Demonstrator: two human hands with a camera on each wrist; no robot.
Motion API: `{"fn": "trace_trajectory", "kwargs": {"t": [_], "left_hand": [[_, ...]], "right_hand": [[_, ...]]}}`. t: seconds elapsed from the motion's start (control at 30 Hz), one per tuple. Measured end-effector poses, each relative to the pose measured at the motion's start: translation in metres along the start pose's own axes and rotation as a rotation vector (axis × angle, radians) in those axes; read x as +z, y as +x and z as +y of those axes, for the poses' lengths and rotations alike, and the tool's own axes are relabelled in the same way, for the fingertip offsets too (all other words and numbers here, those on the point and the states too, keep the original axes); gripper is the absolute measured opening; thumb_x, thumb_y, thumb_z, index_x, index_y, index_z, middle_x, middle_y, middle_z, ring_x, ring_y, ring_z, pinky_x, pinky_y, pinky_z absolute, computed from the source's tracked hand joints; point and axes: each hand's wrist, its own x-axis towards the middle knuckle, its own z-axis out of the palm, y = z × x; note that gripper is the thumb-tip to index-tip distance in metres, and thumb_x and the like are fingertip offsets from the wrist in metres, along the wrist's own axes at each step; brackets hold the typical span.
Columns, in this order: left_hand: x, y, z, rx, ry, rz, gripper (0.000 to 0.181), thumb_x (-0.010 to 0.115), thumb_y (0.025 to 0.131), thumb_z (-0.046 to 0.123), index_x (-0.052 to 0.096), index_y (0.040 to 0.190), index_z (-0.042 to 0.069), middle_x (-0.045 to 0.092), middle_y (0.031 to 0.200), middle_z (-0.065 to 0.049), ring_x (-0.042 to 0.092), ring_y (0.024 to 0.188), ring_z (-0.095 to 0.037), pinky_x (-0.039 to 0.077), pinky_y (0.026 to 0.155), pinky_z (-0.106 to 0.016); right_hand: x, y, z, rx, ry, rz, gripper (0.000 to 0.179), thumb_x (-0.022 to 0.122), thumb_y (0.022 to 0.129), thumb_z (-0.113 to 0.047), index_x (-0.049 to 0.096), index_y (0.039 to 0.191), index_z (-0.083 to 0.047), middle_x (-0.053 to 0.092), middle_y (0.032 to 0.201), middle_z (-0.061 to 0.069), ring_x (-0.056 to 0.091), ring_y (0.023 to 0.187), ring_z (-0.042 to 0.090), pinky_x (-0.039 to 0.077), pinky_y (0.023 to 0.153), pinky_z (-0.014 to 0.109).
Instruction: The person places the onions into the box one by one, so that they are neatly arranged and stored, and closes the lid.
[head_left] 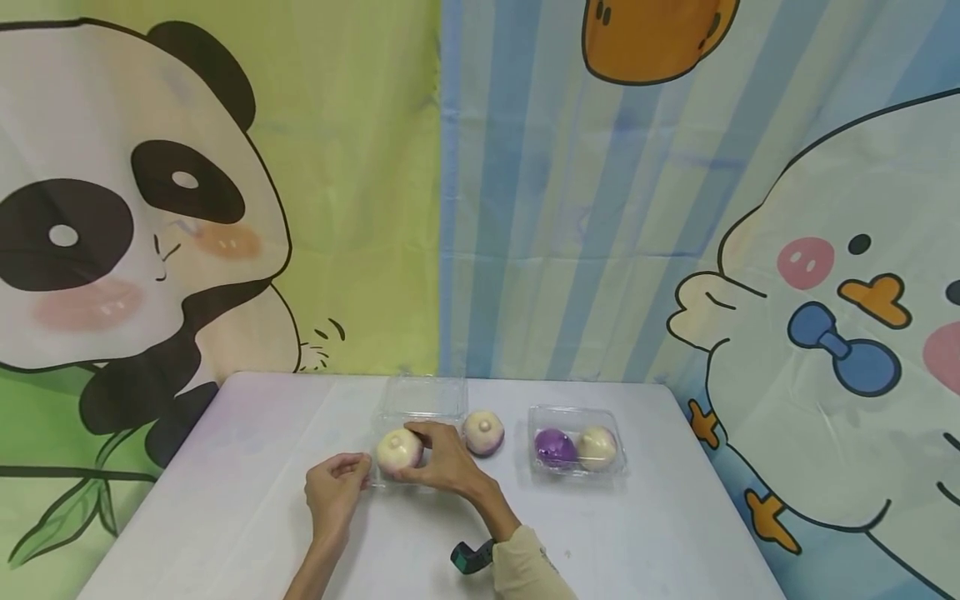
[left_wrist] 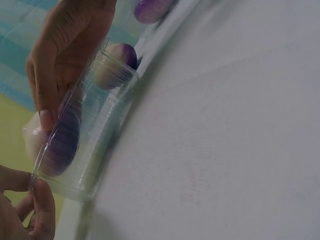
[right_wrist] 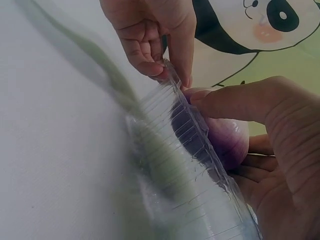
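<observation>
A clear plastic clamshell box (head_left: 424,400) lies open on the white table, its lid folded back. My left hand (head_left: 335,492) pinches the rim at its near left corner between thumb and fingers. My right hand (head_left: 447,461) grips a round purple-and-white onion (head_left: 397,452), pale knobbed end up. In the left wrist view, the purple lower part of this onion (left_wrist: 64,142) is seen through the clear wall, inside the box. Just right of the box, behind my right hand, is a second purple-and-white onion (head_left: 483,433).
Further right stands a closed clear box (head_left: 577,417) holding one purple onion (head_left: 555,448) and one cream-coloured onion (head_left: 597,448). The white table (head_left: 645,533) ends at a cartoon-printed curtain (head_left: 375,208). A dark device (head_left: 472,557) sits at my right wrist.
</observation>
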Motion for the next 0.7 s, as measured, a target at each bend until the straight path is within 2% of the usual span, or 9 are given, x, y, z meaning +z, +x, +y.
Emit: {"fn": "trace_trajectory", "kwargs": {"t": [0.4,0.7], "left_hand": [[0.0001,-0.0015,-0.0003,0.004,-0.006,0.001,0.019,0.072,0.102,0.008,0.075,0.113,-0.007,0.08,0.1,-0.021,0.079,0.078,-0.024,0.064,0.064,-0.015],[-0.0002,-0.0007,0.0002,0.004,-0.008,-0.004,0.018,0.072,0.102,0.008,0.076,0.113,-0.006,0.079,0.099,-0.02,0.076,0.076,-0.018,0.065,0.064,-0.015]], "right_hand": [[0.0017,0.0033,-0.0024,0.037,-0.039,-0.02,0.073,0.095,0.083,-0.025,0.066,0.144,0.003,0.076,0.136,0.015,0.075,0.123,0.019,0.06,0.106,0.017],[0.0035,0.0067,-0.0017,0.046,-0.079,-0.035,0.072,0.095,0.082,-0.025,0.067,0.143,0.003,0.078,0.133,0.013,0.076,0.12,0.016,0.06,0.104,0.018]]}}
